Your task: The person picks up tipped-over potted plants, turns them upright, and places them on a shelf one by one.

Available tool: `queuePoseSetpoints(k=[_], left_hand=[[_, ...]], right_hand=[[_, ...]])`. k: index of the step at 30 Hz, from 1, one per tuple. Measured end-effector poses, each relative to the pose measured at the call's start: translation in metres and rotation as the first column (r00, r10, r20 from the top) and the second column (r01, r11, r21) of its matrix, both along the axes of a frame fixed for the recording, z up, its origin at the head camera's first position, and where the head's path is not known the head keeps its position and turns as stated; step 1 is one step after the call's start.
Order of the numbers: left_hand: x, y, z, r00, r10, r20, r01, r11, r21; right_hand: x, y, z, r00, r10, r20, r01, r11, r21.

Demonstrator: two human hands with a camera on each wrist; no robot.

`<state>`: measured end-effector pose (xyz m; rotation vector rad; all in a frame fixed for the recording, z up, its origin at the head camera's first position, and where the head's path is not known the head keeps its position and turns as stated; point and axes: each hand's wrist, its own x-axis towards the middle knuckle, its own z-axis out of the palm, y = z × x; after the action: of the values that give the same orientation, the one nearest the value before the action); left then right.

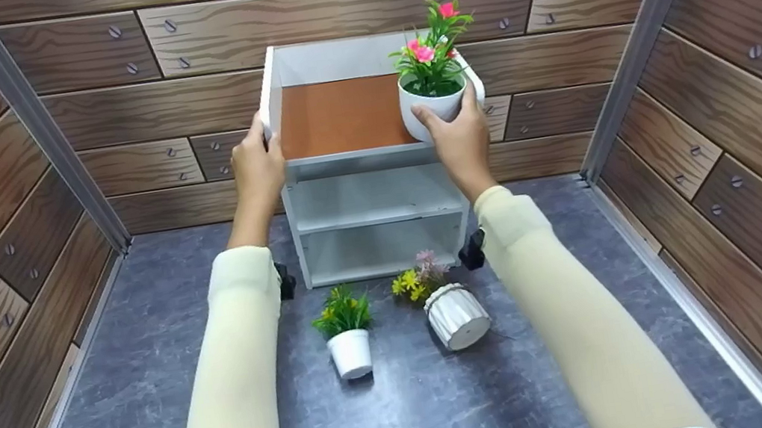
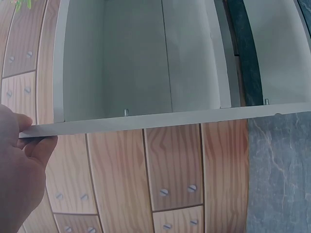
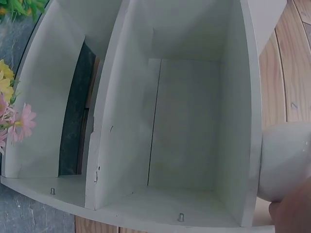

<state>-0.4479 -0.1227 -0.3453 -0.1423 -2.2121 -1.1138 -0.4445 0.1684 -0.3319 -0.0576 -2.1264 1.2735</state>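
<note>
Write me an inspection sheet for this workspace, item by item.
Surface: dark grey marbled floor, with a glossy reflection.
Job's things: smooth white round pot with pink flowers, upright at the right front of the white three-tier shelf unit; whether it rests there is unclear. Dark marks on a board's front edge.
Clutter: small white tapered pot with a yellow-green plant and ribbed white pot with yellow and pale-pink flowers, on the floor before the unit; the ribbed one lies tipped.
Hands: left hand grips the unit's left side panel; right hand holds the pink-flowered pot.
Cables: nothing seen.
Surroundings: brown wood-plank-patterned walls, grey corner posts.
</note>
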Motion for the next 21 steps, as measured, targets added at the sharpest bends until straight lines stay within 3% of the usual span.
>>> queuePoseSetpoints(k=[9,21], left_hand=[[-0.001,0.001,-0.001,1.0,-0.013,-0.008,0.013,1.0,0.025],[0.0,-0.001,-0.001,1.0,-0.026,0.007,0.026,0.999,0.036]], right_hand=[[-0.013,-0.002,0.002,1.0,-0.01,0.029,0.01,1.0,-0.008],[-0.005,-0.003,-0.001,0.998,-0.009,0.067,0.011,0.999,-0.04]])
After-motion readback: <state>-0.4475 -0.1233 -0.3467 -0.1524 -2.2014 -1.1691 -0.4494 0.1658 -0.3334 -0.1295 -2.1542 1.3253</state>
